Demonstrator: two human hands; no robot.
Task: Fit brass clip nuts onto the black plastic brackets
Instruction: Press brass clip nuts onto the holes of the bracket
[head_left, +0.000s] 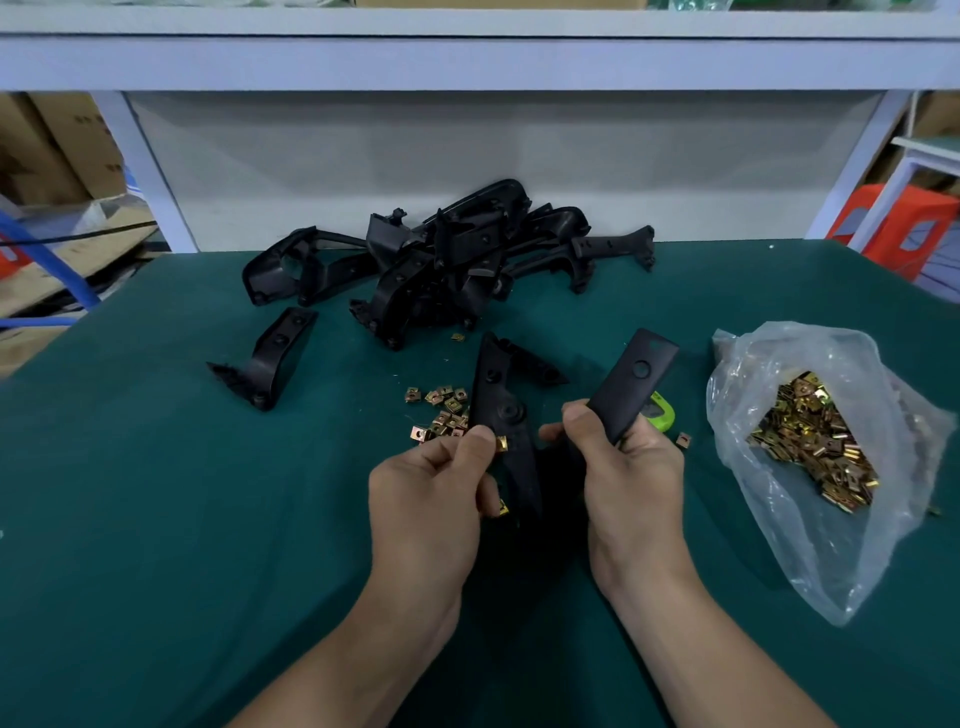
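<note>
Left hand (431, 499), clip nut (502, 443) at its thumb, and right hand (631, 467) grip black bracket (500, 395).

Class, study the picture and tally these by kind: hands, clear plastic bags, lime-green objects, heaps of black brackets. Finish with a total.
Hands: 2, the left hand and the right hand
Clear plastic bags: 1
Lime-green objects: 1
Heaps of black brackets: 1
Total: 5
</note>
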